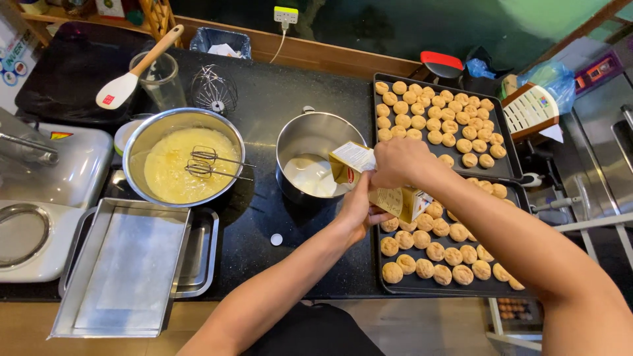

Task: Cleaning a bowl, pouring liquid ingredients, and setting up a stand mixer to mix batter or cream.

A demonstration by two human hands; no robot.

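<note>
From the head view, both hands are on a small cream-coloured carton (pixel 379 181) that's tipped over with its long axis running from lower right up to upper left, spout end hanging over the steel pot (pixel 316 155). The right hand (pixel 399 161) has its grip clamped over the top of the carton, and the left hand (pixel 359 207) is closed on it from underneath, so it's the nearer one to the body. From the grip, the pot sits just up and left, white liquid (pixel 308 177) already pooled in it. The trays of little round pastries (pixel 428 254) are right under the carton's back end on the dark worktop (pixel 277 217).
</note>
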